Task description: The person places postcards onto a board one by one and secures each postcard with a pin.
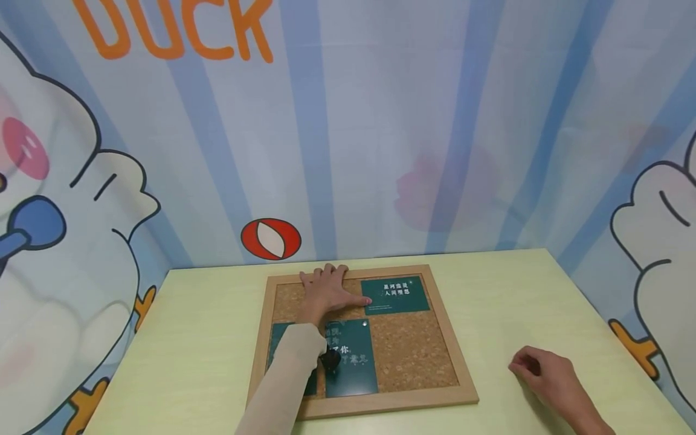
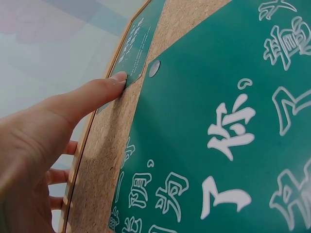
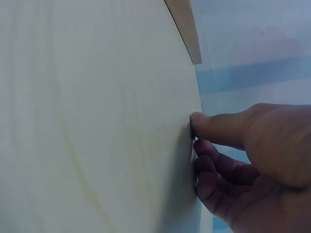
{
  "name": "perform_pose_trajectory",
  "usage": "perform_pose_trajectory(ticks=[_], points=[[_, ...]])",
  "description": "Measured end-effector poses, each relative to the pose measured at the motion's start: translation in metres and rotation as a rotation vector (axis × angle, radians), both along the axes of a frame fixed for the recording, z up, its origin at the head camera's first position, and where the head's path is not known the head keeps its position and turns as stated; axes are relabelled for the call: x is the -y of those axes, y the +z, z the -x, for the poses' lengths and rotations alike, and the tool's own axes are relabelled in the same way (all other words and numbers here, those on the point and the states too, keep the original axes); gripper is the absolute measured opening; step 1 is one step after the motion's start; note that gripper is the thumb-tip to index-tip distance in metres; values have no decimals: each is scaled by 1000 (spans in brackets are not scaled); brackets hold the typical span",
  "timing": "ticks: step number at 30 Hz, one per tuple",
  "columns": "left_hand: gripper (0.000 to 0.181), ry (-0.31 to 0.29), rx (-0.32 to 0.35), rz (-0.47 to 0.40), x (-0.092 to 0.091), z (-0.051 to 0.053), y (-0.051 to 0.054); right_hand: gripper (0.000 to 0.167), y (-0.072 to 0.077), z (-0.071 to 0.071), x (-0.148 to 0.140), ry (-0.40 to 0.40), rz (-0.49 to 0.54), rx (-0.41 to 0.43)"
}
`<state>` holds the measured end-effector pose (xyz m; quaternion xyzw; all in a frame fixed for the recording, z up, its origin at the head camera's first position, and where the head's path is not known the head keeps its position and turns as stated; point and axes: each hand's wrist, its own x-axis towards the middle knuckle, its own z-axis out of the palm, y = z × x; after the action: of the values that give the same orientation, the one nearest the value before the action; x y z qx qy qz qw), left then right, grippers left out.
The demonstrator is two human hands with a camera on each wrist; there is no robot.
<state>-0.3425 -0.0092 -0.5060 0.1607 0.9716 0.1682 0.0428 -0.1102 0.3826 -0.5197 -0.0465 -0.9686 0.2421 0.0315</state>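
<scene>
A wood-framed cork board [image 1: 415,350] lies on the table with green cards on it. My left hand [image 1: 324,294] spreads over its upper part, fingers across the far frame rail. The left thumb touches the left edge of the upper-right green card [image 1: 399,299]. A larger green card [image 1: 353,374] with white lettering lies below, a round silver thumbtack [image 2: 154,68] in its corner. Another green card [image 1: 278,333] at the left is partly covered by my sleeve. My right hand [image 1: 549,377] is low at the table right of the board, fingers curled; any small thing between its fingertips cannot be made out.
The pale yellow table [image 1: 201,338] extends on both sides of the board. Behind it hangs a blue-striped cloth backdrop [image 1: 370,151] with cartoon ducks. A dark round object [image 1: 330,360] is at my left wrist.
</scene>
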Motion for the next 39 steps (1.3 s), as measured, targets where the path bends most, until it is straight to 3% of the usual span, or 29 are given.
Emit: perform_pose_trajectory(ticks=[13,23,32,39], points=[[107,6,1,-22,1,-1,2,8,4,5,-2,34,-51,13],[107,12,3,-26,-1,0,1,8,2,12,-2,108,-84,-119],[109,5,28,-41,-1,3,-4,6,3,33,10,118,-47,-242],[108,12,34,-40,-1,2,-3,9,10,59,29,134,78,-205]])
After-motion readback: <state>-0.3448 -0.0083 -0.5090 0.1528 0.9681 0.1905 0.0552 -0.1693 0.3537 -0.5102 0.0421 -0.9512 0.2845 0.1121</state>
